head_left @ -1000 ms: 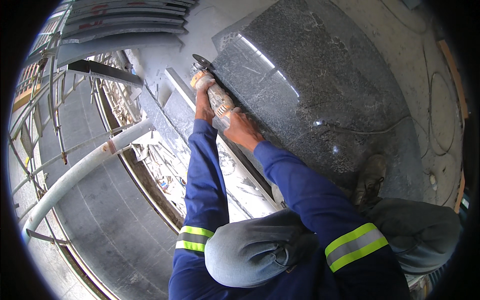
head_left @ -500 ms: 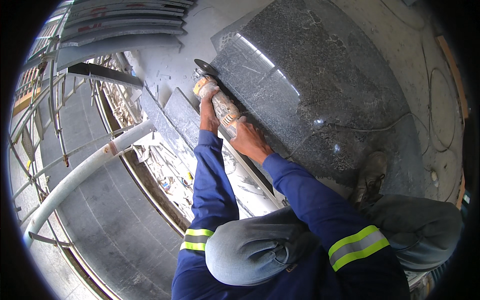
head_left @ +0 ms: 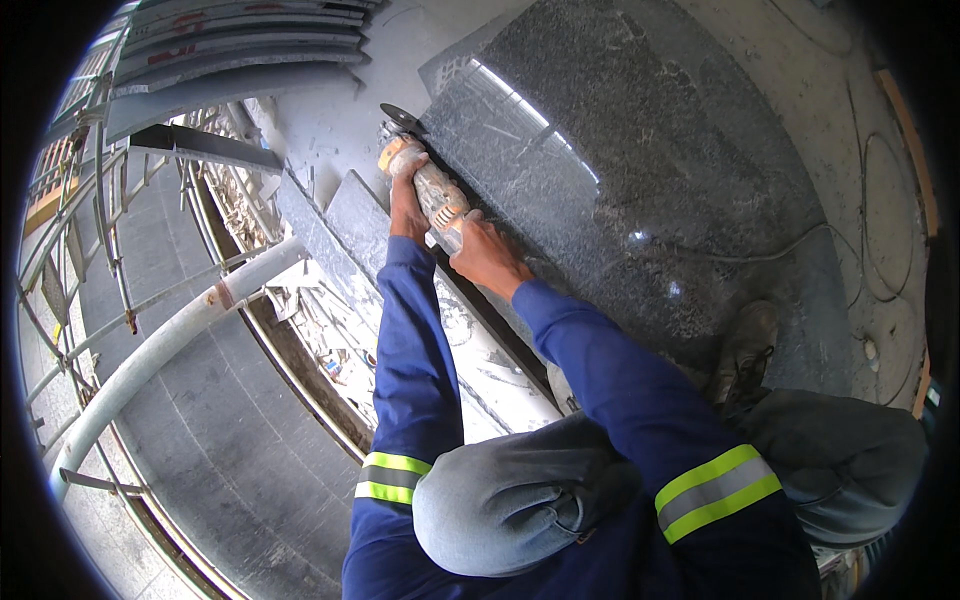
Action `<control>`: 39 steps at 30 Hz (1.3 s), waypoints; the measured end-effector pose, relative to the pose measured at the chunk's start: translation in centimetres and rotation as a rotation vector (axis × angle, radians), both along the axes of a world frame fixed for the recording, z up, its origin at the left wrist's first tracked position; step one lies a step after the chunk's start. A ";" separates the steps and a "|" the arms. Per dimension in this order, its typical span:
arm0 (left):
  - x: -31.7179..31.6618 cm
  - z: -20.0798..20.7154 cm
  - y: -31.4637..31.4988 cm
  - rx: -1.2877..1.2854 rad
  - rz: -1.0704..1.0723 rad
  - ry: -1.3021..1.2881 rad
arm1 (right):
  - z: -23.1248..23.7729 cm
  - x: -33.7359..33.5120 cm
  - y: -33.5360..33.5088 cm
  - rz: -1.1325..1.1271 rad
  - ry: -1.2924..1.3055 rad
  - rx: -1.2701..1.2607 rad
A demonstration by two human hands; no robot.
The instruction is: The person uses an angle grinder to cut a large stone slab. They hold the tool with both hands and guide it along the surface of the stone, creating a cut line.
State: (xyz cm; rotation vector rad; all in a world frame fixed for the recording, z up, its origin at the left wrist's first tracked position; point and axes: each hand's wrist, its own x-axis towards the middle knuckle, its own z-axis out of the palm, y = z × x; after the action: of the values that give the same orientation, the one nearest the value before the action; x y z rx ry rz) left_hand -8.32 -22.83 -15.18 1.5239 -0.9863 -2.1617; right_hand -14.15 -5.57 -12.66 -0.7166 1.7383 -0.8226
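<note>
Beside the left edge of the big dark-grey polished stone slab, near its far-left corner, lies the dusty orange-and-grey angle grinder. The right hand grasps its rear, the left hand its front; some fingertips are hidden. The step looks like edge cutting or grinding; the next move calls for steady alignment. Whether the thin dark round disc spins or touches stone, I cannot tell.

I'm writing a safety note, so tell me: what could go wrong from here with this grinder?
The left hand grips the grinder just behind the disc; a slip might cut it.
The disc sits close by the edge of the slab, so it might catch and kick back.
The cord lies across the slab and might snag if pulled.
</note>
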 end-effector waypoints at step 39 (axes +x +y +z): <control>-0.2 1.7 3.5 -0.022 0.061 -0.035 | 0.6 0.5 2.8 0.004 0.010 0.011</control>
State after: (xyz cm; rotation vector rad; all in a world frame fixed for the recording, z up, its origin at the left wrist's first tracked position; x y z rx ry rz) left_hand -8.57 -19.36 -13.49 1.5662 -0.9588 -2.0832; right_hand -13.61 -2.77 -12.06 -0.7172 1.7490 -0.8073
